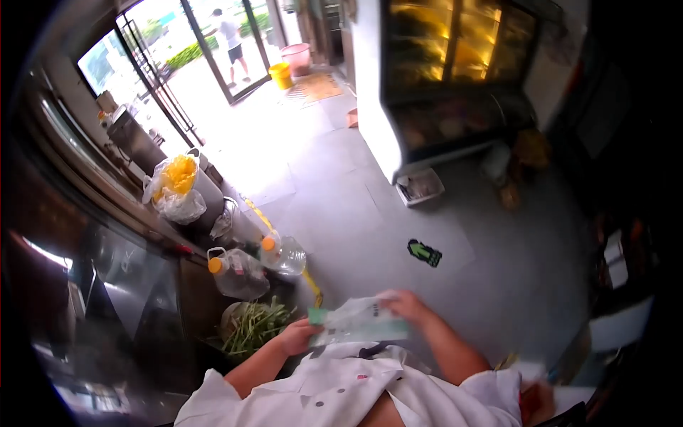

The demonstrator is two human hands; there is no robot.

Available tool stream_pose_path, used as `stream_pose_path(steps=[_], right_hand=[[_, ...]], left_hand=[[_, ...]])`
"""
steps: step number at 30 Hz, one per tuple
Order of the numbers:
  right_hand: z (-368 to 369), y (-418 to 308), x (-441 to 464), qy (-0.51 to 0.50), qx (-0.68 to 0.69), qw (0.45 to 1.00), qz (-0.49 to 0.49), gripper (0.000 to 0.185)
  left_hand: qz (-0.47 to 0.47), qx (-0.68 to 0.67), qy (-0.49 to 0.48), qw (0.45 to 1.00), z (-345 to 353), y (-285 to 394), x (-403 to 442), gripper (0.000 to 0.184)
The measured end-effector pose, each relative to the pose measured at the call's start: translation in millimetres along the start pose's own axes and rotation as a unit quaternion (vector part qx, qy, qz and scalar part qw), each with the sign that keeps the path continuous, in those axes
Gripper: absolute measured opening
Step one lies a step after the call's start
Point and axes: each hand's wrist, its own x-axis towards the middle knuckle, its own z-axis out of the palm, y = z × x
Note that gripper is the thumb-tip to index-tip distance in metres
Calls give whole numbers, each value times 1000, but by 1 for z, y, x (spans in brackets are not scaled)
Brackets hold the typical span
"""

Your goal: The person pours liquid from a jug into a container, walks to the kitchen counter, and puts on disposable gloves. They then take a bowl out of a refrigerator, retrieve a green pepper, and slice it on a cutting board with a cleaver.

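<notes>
A pale, see-through plastic packet with green patches and small dark print is stretched between my hands at waist height. My left hand is closed on its left edge, by a green corner. At the packet's upper right, my right hand pinches the edge, a little blurred. What the packet contains, if anything, I cannot make out. Just left of my left hand is a heap of green leafy stalks.
Two large clear jugs with orange caps stand left, near a bin topped with plastic bags. A lit display fridge is at upper right, a white tray below it. A green arrow sticker marks the floor. Someone stands outside the doorway.
</notes>
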Motion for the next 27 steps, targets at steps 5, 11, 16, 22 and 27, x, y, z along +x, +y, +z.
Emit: stream_pose_path(steps=[5,11,16,22,27], right_hand=[[-47,-62,212,-187,15,982,21,31],[-160,-32,430,116,2,983,144,28],[-316,52,493,160,-430,825,329,24],[-373,-17,612,-68,-492,765,409,36],[-402,-142,821,-81,-475,822,304,33]], left_hand=[[60,-108,66,990,-28,96,84,35],[83,-25,191,978,-82,287,266,29],[94,223,253,937,-149,489,368,31],[91,484,381,782,-256,642,435,36],[-79,431,521,733,-330,684,449,29]])
